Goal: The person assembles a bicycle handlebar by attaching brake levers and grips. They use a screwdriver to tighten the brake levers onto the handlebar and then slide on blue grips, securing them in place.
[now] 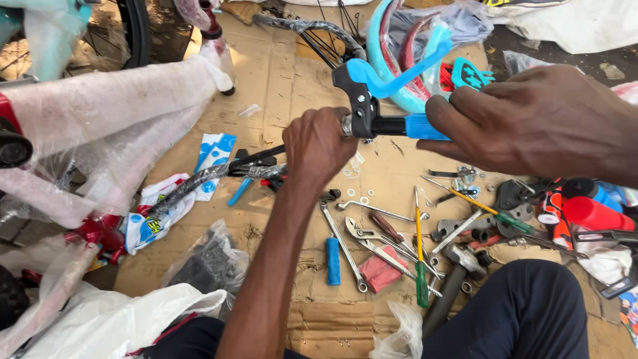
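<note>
Slippage is the risk mid-frame: left hand (318, 146) fists the bar end, right hand (531, 119) wraps the blue grip (425, 126), so the brake lever (392, 80) could twist.

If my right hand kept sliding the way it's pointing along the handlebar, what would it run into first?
Probably the black brake lever clamp: the right hand grips the blue grip and points left along the bar, with the left hand just beyond the clamp.

The handlebar end is hidden inside the left hand (318, 143); the blue grip (425, 126) is partly covered, perhaps gripped, by the right hand (538, 119), whose wrist is cut off at the right edge.
</note>
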